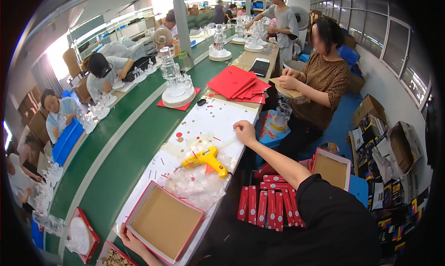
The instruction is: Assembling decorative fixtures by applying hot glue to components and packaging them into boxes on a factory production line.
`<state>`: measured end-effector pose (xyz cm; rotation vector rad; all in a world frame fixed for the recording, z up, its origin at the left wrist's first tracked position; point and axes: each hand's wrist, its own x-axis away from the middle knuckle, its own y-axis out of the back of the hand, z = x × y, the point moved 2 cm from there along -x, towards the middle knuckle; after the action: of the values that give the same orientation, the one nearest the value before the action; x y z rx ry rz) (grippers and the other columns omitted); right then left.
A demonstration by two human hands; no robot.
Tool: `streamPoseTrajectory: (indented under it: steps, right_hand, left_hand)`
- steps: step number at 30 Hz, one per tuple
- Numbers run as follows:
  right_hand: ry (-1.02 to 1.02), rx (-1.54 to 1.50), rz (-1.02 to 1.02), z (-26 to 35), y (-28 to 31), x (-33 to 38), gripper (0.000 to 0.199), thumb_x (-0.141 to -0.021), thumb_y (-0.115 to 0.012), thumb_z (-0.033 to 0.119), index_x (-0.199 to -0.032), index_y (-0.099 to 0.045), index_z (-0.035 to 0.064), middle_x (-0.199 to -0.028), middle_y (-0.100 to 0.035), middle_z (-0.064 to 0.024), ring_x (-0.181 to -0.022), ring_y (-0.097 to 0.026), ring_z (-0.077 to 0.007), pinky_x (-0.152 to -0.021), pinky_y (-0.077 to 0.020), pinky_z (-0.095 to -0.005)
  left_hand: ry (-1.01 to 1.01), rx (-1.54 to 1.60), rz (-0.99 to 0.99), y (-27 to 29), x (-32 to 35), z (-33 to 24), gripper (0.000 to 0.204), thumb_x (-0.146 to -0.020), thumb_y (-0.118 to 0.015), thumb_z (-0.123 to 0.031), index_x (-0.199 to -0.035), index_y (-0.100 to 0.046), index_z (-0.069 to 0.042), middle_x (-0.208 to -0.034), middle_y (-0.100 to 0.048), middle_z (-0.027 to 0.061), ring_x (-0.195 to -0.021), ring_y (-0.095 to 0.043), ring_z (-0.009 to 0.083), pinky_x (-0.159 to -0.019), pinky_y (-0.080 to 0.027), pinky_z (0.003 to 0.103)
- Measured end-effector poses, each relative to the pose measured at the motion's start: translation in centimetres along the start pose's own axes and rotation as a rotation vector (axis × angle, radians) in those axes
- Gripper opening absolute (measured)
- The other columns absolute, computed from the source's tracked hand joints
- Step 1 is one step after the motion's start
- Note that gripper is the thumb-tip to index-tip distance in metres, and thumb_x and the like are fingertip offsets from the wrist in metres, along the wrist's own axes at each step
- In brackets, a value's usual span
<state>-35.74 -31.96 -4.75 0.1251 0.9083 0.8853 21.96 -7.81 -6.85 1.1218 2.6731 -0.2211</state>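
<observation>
so, left hand (126, 233): fingers curled over the near left corner of the box lid (163, 222), gripping it.
right hand (244, 130): arm stretched out, palm down on the white sheet (204, 127), fingers bent; cannot tell if it holds anything.
box lid: red-edged, brown inside up, at the table's near end.
glue gun (206, 159): yellow, lying between the hands, touching neither.
red cards (238, 84): stacked farther up.

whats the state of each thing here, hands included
box: open, empty, tilted
left hand: gripping the box's near corner
right hand: resting at the table edge, holding nothing
glue gun: lying on its side, unheld
red sheets: fanned in a loose stack
</observation>
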Motion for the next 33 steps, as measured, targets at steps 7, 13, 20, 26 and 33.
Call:
streamPoseTrajectory:
  steps: [7,13,20,26,33]
  right_hand:
    - [-0.005,-0.004,0.021,0.4,-0.4,0.0,0.012,-0.075,-0.056,0.007,-0.073,-0.067,0.0062,-0.080,-0.066,-0.0106,-0.076,-0.064,-0.0264,-0.069,-0.0504,-0.0339]
    - [-0.029,-0.017,0.017,0.0,0.2,0.3,0.011,-0.075,-0.056,0.006,-0.074,-0.067,0.0056,-0.078,-0.066,-0.0104,-0.073,-0.064,-0.0257,-0.068,-0.0507,-0.0332]
    - [0.004,0.014,0.031,0.7,-0.4,-0.1,0.011,-0.075,-0.056,0.007,-0.075,-0.067,0.0057,-0.080,-0.066,-0.0093,-0.075,-0.064,-0.0251,-0.068,-0.0504,-0.0329]
    - [-0.098,-0.069,0.062,0.4,-0.6,-0.2,0.011,-0.073,-0.056,0.009,-0.072,-0.068,0.0072,-0.081,-0.065,-0.0108,-0.082,-0.062,-0.0278,-0.074,-0.0490,-0.0362]
    - [-0.011,0.017,0.034,0.2,0.1,0.4,0.011,-0.074,-0.056,0.007,-0.075,-0.067,0.0062,-0.080,-0.066,-0.0097,-0.075,-0.064,-0.0242,-0.069,-0.0505,-0.0328]
  left_hand:
    - [-0.007,-0.039,-0.018,0.9,-0.1,0.6,0.028,-0.089,-0.043,-0.001,-0.113,-0.058,0.003,-0.110,-0.061,0.0083,-0.100,-0.057,0.0175,-0.089,-0.044,0.029]
    - [-0.032,-0.073,-0.003,0.0,0.0,-0.3,0.029,-0.089,-0.044,-0.001,-0.113,-0.058,0.003,-0.111,-0.060,0.0093,-0.101,-0.057,0.0184,-0.090,-0.043,0.029]
    - [0.036,-0.009,-0.014,0.6,-0.4,0.2,0.029,-0.089,-0.044,-0.002,-0.114,-0.058,0.004,-0.113,-0.060,0.0100,-0.104,-0.055,0.0182,-0.094,-0.040,0.030]
    - [0.002,-0.058,-0.018,0.2,0.0,-0.9,0.028,-0.089,-0.044,-0.001,-0.114,-0.058,0.003,-0.112,-0.060,0.0099,-0.103,-0.056,0.0179,-0.092,-0.041,0.029]
    - [-0.019,-0.053,-0.010,1.0,0.0,0.5,0.028,-0.090,-0.044,-0.002,-0.114,-0.058,0.004,-0.114,-0.060,0.0101,-0.104,-0.055,0.0184,-0.094,-0.041,0.029]
